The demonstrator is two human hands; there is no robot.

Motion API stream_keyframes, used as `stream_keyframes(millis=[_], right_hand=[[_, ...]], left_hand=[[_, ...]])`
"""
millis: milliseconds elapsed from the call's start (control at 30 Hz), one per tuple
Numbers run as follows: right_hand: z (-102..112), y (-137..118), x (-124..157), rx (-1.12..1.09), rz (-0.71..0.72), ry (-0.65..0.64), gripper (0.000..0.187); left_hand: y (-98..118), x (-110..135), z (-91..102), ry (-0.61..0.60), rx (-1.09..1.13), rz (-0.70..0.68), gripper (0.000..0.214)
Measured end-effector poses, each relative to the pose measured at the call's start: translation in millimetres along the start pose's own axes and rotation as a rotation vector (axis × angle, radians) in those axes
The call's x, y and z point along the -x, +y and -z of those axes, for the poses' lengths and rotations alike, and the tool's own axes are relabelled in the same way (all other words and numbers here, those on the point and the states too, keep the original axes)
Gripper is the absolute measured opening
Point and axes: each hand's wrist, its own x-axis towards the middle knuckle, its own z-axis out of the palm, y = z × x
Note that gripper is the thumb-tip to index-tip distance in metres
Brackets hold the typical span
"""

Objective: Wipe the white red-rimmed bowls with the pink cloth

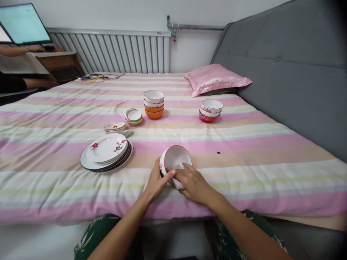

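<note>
A white bowl with a red rim and red flowers (175, 159) is tilted on its side near the bed's front edge, its mouth facing me. My left hand (156, 182) grips its left rim with fingers closed around it. My right hand (193, 183) is closed on a small white cloth (178, 182), pressed against the bowl's lower edge and inside.
A stack of flowered plates (106, 151) lies to the left, with small dishes (133, 116) and a flat dish (115, 126) behind it. Stacked bowls (153, 104) stand mid-bed, another stack (211, 110) to the right. A pink pillow (215, 78) lies by the grey headboard. Another person's arm (16, 50) rests at a desk far left.
</note>
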Motion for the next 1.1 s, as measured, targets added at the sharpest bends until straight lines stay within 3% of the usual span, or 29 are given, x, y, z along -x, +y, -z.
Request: stream_keyframes(millis=[233,433,567,633,800,900,1000,1100], right_hand=[[11,2,3,-0.016,-0.071,-0.036,0.046],[35,11,9,-0.223,-0.055,-0.172,0.063],[54,18,11,-0.521,-0.072,-0.177,0.042],[58,23,11,-0.693,-0.156,-0.045,0.03],[47,32,5,-0.818,-0.495,0.631,0.026],[36,28,1,-0.721,-0.483,0.882,0.03],[29,15,0,-0.485,-0.315,0.917,0.034],[24,-4,2,-0.173,0.054,0.706,0.038]], left_hand=[[-1,-1,-0.5,-0.001,-0.025,-0.013,0.07],[2,0,-0.1,-0.013,-0.074,-0.049,0.069],[6,0,-0.6,-0.01,-0.117,-0.061,0.068],[7,0,-1.1,-0.005,-0.112,-0.046,0.067],[7,1,-1.1,0.001,-0.148,-0.026,0.067],[9,2,-1.4,-0.023,-0.227,-0.087,0.071],[10,5,-3.4,-0.048,-0.308,-0.19,0.08],[7,8,-5.6,-0.049,-0.3,-0.184,0.068]])
